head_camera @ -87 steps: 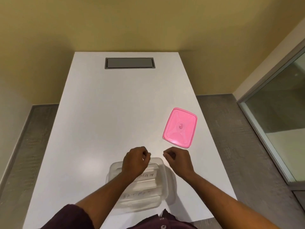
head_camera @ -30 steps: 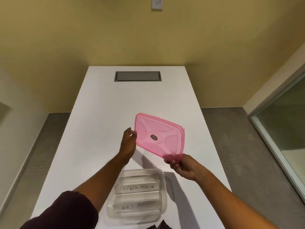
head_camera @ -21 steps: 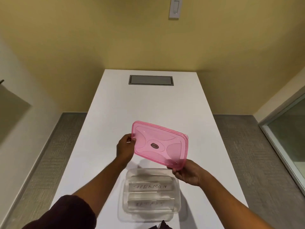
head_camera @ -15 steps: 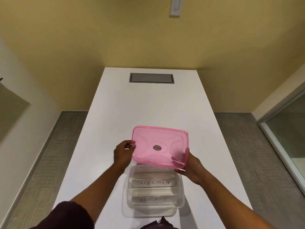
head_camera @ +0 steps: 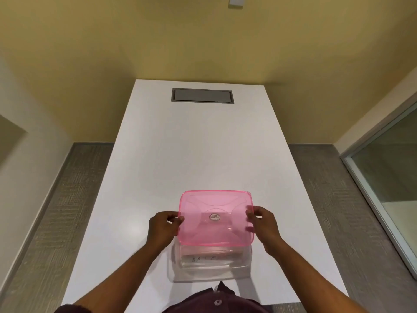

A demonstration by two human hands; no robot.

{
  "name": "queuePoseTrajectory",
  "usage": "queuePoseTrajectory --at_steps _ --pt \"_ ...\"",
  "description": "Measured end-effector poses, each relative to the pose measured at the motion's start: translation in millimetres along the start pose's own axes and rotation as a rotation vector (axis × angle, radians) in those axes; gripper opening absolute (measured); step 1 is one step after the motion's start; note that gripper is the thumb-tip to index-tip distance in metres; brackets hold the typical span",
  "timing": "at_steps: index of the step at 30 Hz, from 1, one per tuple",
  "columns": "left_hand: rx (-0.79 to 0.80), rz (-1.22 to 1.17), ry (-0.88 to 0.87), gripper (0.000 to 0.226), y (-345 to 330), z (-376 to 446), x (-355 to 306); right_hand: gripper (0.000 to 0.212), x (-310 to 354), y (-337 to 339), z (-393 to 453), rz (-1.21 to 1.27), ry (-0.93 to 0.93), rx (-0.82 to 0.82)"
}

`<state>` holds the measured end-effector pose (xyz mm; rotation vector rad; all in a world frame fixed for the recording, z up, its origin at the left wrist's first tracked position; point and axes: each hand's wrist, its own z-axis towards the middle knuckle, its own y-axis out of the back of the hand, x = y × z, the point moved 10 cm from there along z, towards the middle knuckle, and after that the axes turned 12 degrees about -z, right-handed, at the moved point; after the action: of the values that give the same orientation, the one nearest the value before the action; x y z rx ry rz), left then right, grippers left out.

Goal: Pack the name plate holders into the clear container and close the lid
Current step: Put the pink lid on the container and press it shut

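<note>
A translucent pink lid (head_camera: pixel 215 219) hangs level just above the clear container (head_camera: pixel 209 271), which sits on the white table (head_camera: pixel 198 154) near its front edge. My left hand (head_camera: pixel 163 227) grips the lid's left edge and my right hand (head_camera: pixel 261 223) grips its right edge. Inside the container lie clear name plate holders (head_camera: pixel 204 259); handwriting shows on the nearer one. The lid covers the far part of the container and the other holder.
A grey rectangular hatch (head_camera: pixel 202 95) is set into the table's far end. Grey carpet lies on both sides of the table. A glass partition (head_camera: pixel 388 181) stands at the right, a yellow wall behind.
The lid was lifted off the table at the right, taken in both hands, turned level and lowered over the container. My right hand shifted from the lid's near corner to its right edge.
</note>
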<state>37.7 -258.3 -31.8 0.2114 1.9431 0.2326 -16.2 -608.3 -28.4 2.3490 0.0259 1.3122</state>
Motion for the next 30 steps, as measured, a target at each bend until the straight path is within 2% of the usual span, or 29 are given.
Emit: queuePoseTrajectory --at_steps 3,5,7,10,15,20,25,30 --pt "0.036 0.134 -0.014 0.009 1.7 -5.0 11.9 0.012 -14.8 -0.3 -0.6 -0.183 0.013 -0.009" --pt "0.031 0.213 -0.010 0.022 2.9 -8.2 15.2 0.011 -22.2 0.5 1.2 -0.327 0.035 -0.039" --pt "0.010 0.268 -0.012 0.036 4.4 -12.1 15.7 0.019 -25.4 1.3 -0.3 -0.429 0.050 -0.067" --pt "-0.001 0.295 0.010 0.041 6.1 -18.1 23.4 0.027 -25.6 3.7 -7.6 -0.455 0.048 -0.114" --pt "-0.003 0.290 0.077 0.033 7.7 -28.5 36.7 0.026 -36.0 3.1 -15.2 -0.496 0.046 -0.141" --pt "-0.024 0.287 0.098 0.041 6.7 -35.7 38.7 0.023 -39.4 2.0 -16.0 -0.533 0.055 -0.153" --pt "-0.022 0.227 0.137 0.025 7.5 -38.6 39.2 0.020 -40.8 1.7 -15.8 -0.518 0.038 -0.139" --pt "-0.039 0.123 0.187 0.021 10.9 -38.2 48.6 0.019 -42.7 2.5 -12.2 -0.499 0.004 -0.121"
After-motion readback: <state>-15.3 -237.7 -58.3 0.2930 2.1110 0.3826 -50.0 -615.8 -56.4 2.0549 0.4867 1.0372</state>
